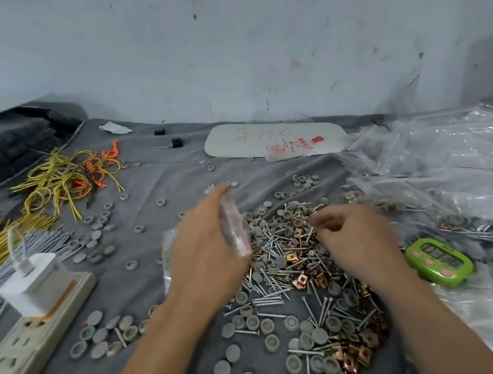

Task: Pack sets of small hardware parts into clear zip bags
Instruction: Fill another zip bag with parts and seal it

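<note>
Head view: bagging under way, plenty of hardware left

Left hand (206, 253) grips a small clear zip bag (235, 231) over the loose pile of silver screws, grey round caps and brass-coloured square clips (296, 261); right hand (352, 236) curls onto that pile (pinching a part or not, I cannot tell). Filled clear zip bags (451, 163) heap at right; the flat white packet (273, 137) bears red print, only "5" legible

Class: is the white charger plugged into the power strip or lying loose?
Plugged in: the white charger stands upright on the power strip, its base seated against the socket face, a white cable looping from its top.
</note>
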